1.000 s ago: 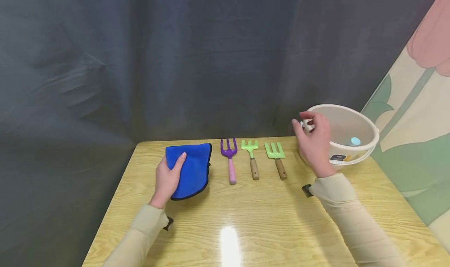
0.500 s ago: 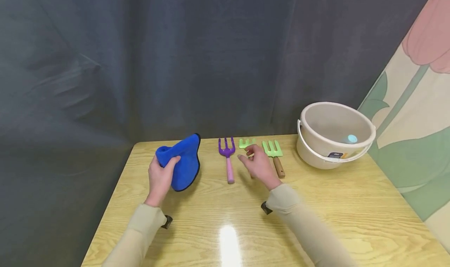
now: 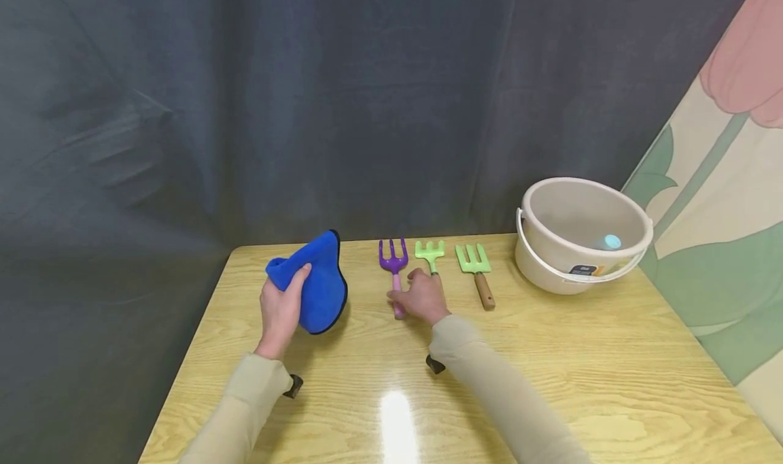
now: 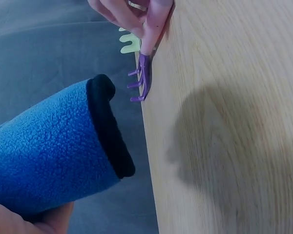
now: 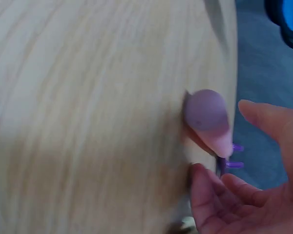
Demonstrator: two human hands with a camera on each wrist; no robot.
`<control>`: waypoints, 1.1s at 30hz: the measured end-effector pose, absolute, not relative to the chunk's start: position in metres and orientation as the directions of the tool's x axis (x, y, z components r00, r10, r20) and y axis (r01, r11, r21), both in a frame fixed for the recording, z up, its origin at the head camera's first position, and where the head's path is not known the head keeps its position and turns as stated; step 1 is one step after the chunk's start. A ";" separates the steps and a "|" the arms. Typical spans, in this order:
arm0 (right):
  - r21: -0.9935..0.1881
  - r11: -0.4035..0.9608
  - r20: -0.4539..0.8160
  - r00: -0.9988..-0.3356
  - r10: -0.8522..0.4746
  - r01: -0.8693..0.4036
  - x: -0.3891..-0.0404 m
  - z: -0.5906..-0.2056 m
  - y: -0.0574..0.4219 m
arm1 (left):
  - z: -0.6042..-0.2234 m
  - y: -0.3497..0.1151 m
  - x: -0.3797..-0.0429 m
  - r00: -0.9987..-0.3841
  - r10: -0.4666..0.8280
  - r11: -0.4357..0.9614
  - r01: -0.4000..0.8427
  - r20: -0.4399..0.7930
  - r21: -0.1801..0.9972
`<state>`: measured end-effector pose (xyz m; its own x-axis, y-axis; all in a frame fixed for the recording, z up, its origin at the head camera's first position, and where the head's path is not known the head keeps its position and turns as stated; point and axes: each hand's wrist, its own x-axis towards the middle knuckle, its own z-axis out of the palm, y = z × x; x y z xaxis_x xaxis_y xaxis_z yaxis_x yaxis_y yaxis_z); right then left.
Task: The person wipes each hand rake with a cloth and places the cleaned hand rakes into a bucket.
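Now reaches from bucket (image 3: 550, 246) to purple fork (image 3: 393, 263) with right grip (image 3: 422, 297) parted about the handle (image 5: 207, 119), apparently bringing it within grasp, with left grip (image 3: 281, 308) clamped on blue cloth (image 3: 321, 287).

The bench (image 3: 618, 369) has a light yellow-brown wood-grain top with rounded far corners; a bright glare patch lies towards its near side. 3 hand forks lie in 1 row near the far edge, heads pointing away, well separated. From left: 1 purple fork (image 3: 393, 261) with pink handle; 1 small green fork (image 3: 430, 250), handle largely hidden; 1 broader green fork (image 3: 474, 260) with brown handle. 1 pale bucket (image 3: 546, 248) stands upright at far right, its bail lowered.
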<state>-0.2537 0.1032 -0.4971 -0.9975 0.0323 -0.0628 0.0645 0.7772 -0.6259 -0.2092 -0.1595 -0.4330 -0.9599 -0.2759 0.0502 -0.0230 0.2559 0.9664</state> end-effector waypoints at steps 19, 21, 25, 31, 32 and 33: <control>-0.646 0.750 -0.152 -0.987 0.058 0.143 -0.256 -0.496 0.093 | -0.433 -0.155 -0.211 -0.956 -0.278 0.330 -0.001 0.096 0.944; -0.656 0.738 -0.169 -0.984 0.064 0.161 -0.258 -0.497 0.093 | -0.433 -0.154 -0.211 -0.955 -0.278 0.338 0.001 0.101 0.941; -0.652 0.736 -0.183 -0.980 0.082 0.184 -0.261 -0.500 0.095 | -0.433 -0.154 -0.212 -0.950 -0.289 0.345 0.013 0.120 0.938; -0.721 0.669 -0.199 -0.979 0.050 0.181 -0.257 -0.497 0.104 | -0.433 -0.151 -0.212 -0.954 -0.272 0.326 0.030 0.124 0.945; -0.733 0.656 -0.202 -0.979 0.041 0.179 -0.256 -0.496 0.106 | -0.434 -0.151 -0.212 -0.955 -0.270 0.321 0.030 0.122 0.946; -0.746 0.641 -0.207 -0.978 0.031 0.178 -0.255 -0.495 0.107 | -0.434 -0.150 -0.212 -0.954 -0.272 0.320 0.031 0.123 0.947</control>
